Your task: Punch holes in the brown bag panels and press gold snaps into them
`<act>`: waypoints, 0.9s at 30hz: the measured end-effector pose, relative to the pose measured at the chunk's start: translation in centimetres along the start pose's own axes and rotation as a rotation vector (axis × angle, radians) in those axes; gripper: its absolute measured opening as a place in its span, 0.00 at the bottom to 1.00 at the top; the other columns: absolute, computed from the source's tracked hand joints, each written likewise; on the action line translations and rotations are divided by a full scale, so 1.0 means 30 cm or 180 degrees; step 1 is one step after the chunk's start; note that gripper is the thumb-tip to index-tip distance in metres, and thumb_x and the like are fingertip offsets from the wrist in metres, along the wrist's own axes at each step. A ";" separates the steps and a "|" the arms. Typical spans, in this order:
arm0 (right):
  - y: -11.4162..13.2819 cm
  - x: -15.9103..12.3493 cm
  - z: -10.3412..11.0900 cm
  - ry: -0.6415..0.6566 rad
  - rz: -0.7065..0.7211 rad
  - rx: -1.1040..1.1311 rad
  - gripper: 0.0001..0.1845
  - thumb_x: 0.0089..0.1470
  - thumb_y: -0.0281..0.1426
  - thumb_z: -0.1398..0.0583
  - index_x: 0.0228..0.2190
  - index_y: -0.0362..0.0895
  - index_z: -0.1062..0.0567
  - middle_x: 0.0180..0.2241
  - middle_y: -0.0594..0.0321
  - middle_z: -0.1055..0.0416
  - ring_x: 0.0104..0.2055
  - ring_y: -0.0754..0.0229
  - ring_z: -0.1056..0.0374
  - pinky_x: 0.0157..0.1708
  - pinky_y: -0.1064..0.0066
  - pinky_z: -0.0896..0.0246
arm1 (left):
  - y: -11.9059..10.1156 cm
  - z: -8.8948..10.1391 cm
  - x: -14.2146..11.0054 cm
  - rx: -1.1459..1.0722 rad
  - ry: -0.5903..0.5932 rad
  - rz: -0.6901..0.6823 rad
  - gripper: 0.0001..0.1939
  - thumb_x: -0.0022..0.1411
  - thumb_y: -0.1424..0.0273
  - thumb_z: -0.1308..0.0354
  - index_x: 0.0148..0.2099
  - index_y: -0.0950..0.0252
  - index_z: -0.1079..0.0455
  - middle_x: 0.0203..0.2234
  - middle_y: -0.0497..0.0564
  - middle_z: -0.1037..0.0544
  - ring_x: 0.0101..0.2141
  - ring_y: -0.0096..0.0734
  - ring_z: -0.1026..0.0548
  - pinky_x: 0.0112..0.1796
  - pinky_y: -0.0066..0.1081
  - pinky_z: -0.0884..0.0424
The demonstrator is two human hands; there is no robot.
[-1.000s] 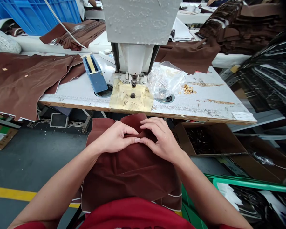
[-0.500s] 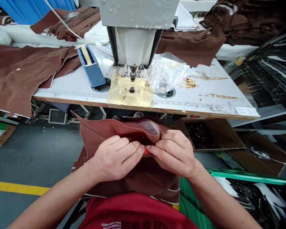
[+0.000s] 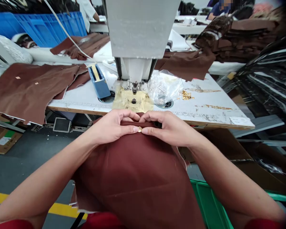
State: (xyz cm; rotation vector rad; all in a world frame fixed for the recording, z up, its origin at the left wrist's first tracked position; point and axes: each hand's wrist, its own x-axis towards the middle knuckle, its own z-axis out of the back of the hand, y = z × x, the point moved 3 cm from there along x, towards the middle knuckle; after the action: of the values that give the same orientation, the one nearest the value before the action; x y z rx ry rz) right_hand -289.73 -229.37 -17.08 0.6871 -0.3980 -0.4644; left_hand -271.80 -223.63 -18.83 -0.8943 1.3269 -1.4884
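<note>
Right, up on the bench (image 3: 200, 111) the press head (image 3: 135, 41) hangs over its taped plate (image 3: 130, 100), and the reddish-brown leather panel (image 3: 133, 181) is draped in front of me. My left hand (image 3: 112, 127) and right hand (image 3: 169, 127) meet at its folded top edge, fingers (image 3: 131, 128) pinched firmly on the fold around a tiny gold stud (image 3: 139, 129). If my grip slackens, that stud could slip into the leather or drop to the floor (image 3: 26, 178); pinch unevenly and the fold could skew.
</note>
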 end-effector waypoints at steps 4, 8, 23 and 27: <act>0.010 0.013 -0.039 0.0404 -0.0549 0.1296 0.14 0.57 0.32 0.37 0.45 0.46 0.26 0.41 0.64 0.22 0.42 0.57 0.27 0.41 0.68 0.31 | 0.002 0.031 -0.039 -0.0507 0.0262 0.0278 0.22 0.58 0.67 0.33 0.53 0.67 0.30 0.43 0.55 0.19 0.44 0.39 0.21 0.45 0.37 0.25; 0.017 -0.056 -0.149 0.0331 -0.0702 0.1840 0.15 0.57 0.32 0.36 0.47 0.46 0.26 0.44 0.61 0.23 0.46 0.55 0.27 0.45 0.65 0.31 | 0.061 -0.005 -0.128 -0.0475 0.0195 0.0300 0.23 0.57 0.68 0.33 0.54 0.68 0.30 0.47 0.56 0.20 0.48 0.41 0.22 0.50 0.39 0.28; 0.049 -0.116 -0.223 -0.0174 -0.0685 0.2076 0.16 0.55 0.33 0.35 0.46 0.46 0.24 0.46 0.59 0.23 0.48 0.54 0.27 0.47 0.63 0.30 | 0.094 -0.052 -0.195 -0.0416 -0.0141 0.0302 0.22 0.57 0.67 0.32 0.53 0.67 0.29 0.42 0.55 0.19 0.41 0.37 0.21 0.44 0.34 0.27; 0.040 -0.118 -0.220 -0.0175 -0.0620 0.1972 0.16 0.55 0.32 0.35 0.46 0.46 0.24 0.48 0.59 0.23 0.50 0.53 0.27 0.49 0.61 0.31 | 0.100 -0.055 -0.190 -0.0370 -0.0138 0.0303 0.23 0.57 0.66 0.33 0.53 0.67 0.29 0.42 0.56 0.19 0.43 0.39 0.21 0.45 0.36 0.27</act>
State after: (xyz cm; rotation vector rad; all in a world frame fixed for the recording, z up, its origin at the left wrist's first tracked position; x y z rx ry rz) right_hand -289.07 -223.32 -21.61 1.3236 -0.5361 -0.5492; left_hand -271.06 -217.69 -21.73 -0.9191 1.4157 -1.3230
